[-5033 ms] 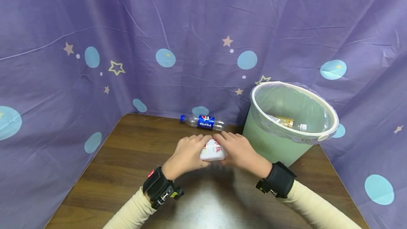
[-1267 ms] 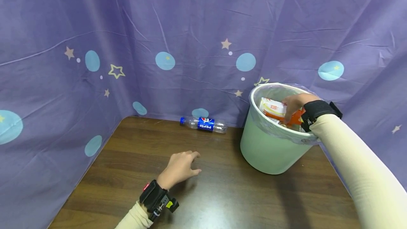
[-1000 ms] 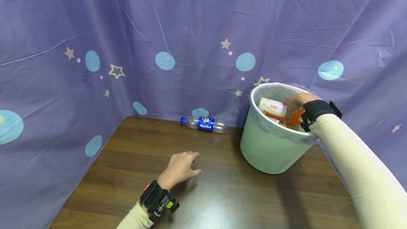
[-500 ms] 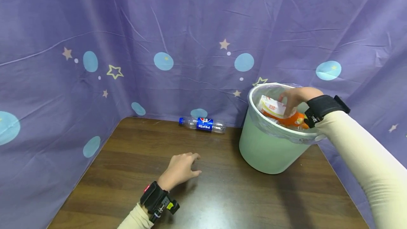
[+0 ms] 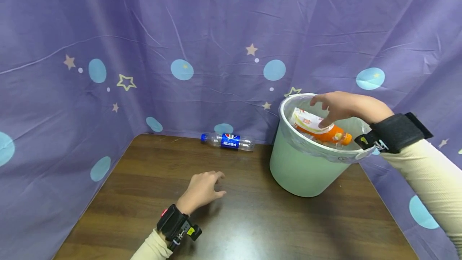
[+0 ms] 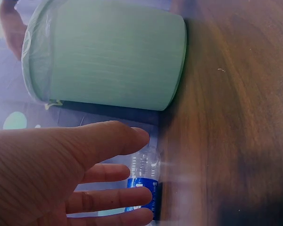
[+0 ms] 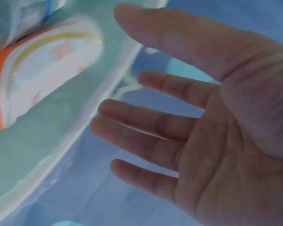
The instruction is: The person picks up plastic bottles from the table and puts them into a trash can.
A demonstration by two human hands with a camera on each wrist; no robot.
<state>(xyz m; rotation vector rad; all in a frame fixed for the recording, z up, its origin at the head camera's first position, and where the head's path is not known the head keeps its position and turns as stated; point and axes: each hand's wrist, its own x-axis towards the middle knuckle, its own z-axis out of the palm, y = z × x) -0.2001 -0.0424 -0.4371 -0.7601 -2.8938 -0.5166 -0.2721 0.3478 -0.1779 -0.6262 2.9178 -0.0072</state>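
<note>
My right hand [image 5: 333, 106] hovers open over the pale green bin [image 5: 299, 171], fingers spread and empty; the right wrist view shows the palm [image 7: 217, 132] beside the bin's rim [image 7: 70, 141]. An orange bottle with a white label [image 5: 317, 128] lies inside the bin, free of the hand. My left hand [image 5: 202, 189] rests on the brown table [image 5: 252, 220] with fingers loosely spread, holding nothing; its fingers [image 6: 108, 174] show in the left wrist view. A clear Pepsi bottle with a blue label [image 5: 227, 141] lies on its side at the table's far edge.
A purple cloth with stars and blue dots [image 5: 180, 51] closes off the back and both sides. The bin, lined with a clear bag, stands at the back right. In the left wrist view the bin [image 6: 108, 56] and Pepsi bottle [image 6: 144, 183] lie beyond my fingers.
Both hands held a white-labelled bottle on the table five seconds ago. My right hand carried it into the bin, let go, and has now lifted above the rim. The left hand stayed put.
</note>
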